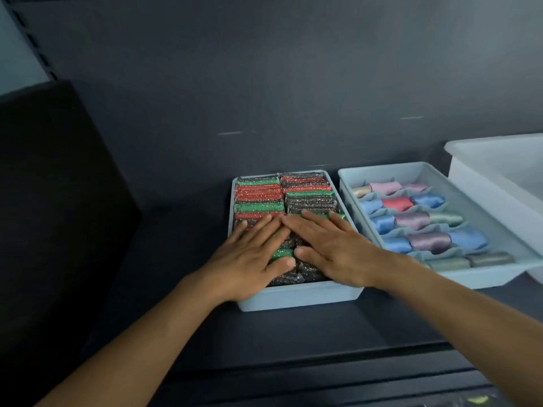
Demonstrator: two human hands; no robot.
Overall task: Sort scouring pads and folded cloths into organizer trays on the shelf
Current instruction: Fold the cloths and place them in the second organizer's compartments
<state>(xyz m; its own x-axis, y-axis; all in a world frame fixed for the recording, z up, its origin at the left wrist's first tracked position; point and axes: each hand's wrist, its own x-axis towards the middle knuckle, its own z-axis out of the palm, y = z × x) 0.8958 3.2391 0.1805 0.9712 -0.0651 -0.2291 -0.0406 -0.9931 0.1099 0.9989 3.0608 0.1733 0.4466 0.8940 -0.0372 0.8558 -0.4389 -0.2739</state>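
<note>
Left hand lay flat, fingers straight, on the scouring pads in the pale blue tray. My guess is it was pressing the rows level. Right hand did the same, fingers spread. The pads were glittery green, red and dark, packed on edge. At that tray's 3 o'clock, folded cloths filled the divided tray.

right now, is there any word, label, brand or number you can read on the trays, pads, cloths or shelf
No readable text anywhere in this view.
Scouring pad tray: plain pale blue, no label; the glittery scouring pads show no print.
Cloth tray and its folded cloths: no tags or marks visible.
White bin: unmarked.
Yellow-green patch at the bottom edge: too blurred to tell if it carries writing.
</note>
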